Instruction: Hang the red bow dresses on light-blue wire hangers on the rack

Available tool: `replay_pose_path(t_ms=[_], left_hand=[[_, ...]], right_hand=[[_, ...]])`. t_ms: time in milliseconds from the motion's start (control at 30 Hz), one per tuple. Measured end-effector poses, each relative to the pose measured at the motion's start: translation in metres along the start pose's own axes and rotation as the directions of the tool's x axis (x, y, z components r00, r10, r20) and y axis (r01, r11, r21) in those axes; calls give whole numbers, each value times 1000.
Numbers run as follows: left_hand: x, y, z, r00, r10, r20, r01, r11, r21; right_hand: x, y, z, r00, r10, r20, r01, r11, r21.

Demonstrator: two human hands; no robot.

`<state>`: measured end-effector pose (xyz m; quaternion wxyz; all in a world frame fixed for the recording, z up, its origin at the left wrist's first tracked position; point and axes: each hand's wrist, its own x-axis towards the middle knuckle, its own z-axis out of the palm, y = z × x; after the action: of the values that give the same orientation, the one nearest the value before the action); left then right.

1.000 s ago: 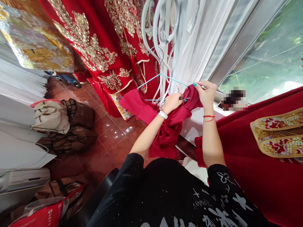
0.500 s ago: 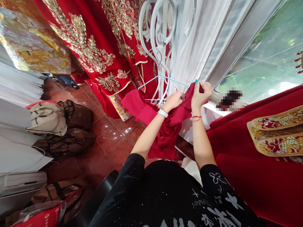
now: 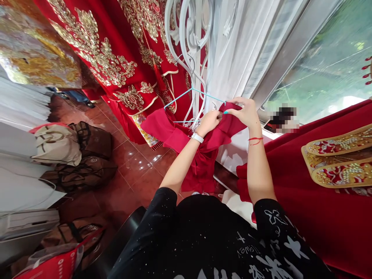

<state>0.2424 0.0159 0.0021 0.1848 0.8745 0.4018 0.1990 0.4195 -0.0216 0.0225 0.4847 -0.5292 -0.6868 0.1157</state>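
Note:
A plain red dress (image 3: 181, 139) with a bow at its front hangs from a thin light-blue hanger (image 3: 178, 99). My left hand (image 3: 209, 122), with a white watch on the wrist, is closed on the dress near the right-hand end of the hanger; its fingertips are partly hidden. Just beside it, my right hand (image 3: 245, 112) grips the shoulder fabric between thumb and fingers, close to the hanger's end. A red string circles my right wrist. The lower dress hangs down in front of me.
The hanger's hook hangs on a white scrolled metal stand (image 3: 196, 38). Red gowns with gold embroidery (image 3: 116, 58) hang at the left. A window (image 3: 314, 66) and red cloth (image 3: 290, 201) are at the right. Bags (image 3: 95, 143) lie on the tiled floor (image 3: 136, 186).
My right hand has shifted from the outer edge of the shoulder fabric leftward to the hanger's end, its thumb now near my left hand. The fabric it held up has dropped down.

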Motion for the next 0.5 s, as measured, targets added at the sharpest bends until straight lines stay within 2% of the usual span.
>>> replay_pose_path(t_ms=[167,300,367,500], left_hand=[[4,-6,-4,999,-13,34,13,1000,6],[-1,-6,-10,994,72,81,-57,984,-168],[-8,-4,-12,998,54,44,-44,976,-211],[-37,-4,-1,996,5,-89,-16,993,-116]], right_hand=[[15,-2,12,997,5,-75,-6,1000,-6],[10,8,21,990,12,-140,-18,999,-39],[9,15,27,987,9,-158,-20,998,-67],[11,22,43,979,3,-205,-28,993,-118]])
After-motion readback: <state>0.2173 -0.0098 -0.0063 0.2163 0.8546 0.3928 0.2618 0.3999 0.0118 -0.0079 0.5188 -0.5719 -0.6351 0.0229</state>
